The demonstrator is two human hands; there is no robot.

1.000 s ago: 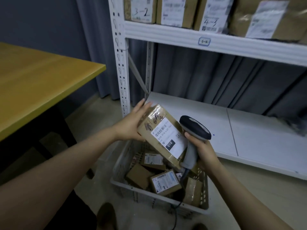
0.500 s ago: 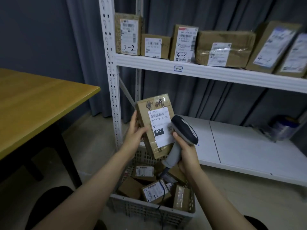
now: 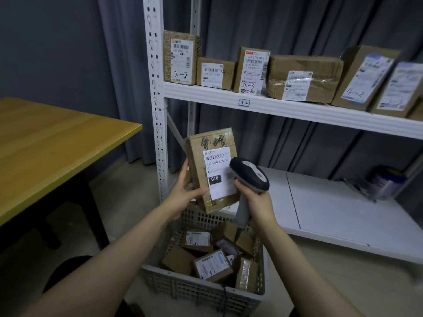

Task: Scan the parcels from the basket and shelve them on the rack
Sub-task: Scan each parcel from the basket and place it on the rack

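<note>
My left hand [image 3: 183, 193] grips a brown cardboard parcel [image 3: 206, 152] by its left edge and holds it upright above the basket. Its white label with a barcode and a black "010" patch faces me. My right hand [image 3: 257, 202] holds a dark handheld scanner [image 3: 250, 175] by the grip, its head right at the label's right side. The grey plastic basket [image 3: 196, 291] stands on the floor below, with several small parcels in it. The white rack [image 3: 297, 110] rises behind, its upper shelf carrying several labelled parcels.
A yellow wooden table [image 3: 52, 143] stands at the left. The rack's lower white shelf [image 3: 343, 213] has a roll of tape [image 3: 386, 181] at its right. Grey curtains hang behind the rack. The scanner's cable drops into the basket.
The parcel has gone from tilted to upright and been raised. My view has lifted, bringing the upper shelf with its parcels into sight. The scanner stays at the label.
</note>
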